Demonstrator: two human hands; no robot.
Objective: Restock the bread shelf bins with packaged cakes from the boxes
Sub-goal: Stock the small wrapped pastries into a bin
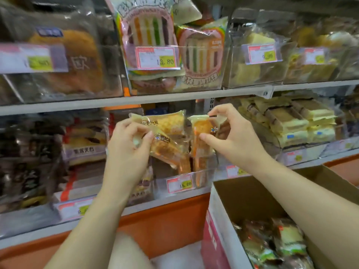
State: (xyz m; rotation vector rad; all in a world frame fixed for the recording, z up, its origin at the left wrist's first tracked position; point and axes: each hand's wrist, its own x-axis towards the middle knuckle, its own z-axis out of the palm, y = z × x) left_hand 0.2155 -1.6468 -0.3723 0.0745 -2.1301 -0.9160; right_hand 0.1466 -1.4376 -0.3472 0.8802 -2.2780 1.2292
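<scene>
Here the left hand [128,150] grips 2 packaged cakes [167,133] just above the clear bin [204,179], while the right hand [233,136] pinches another cake [202,133] standing upright inside. Better to slot each in upright, label forward, fingers light on the wrapper.
</scene>
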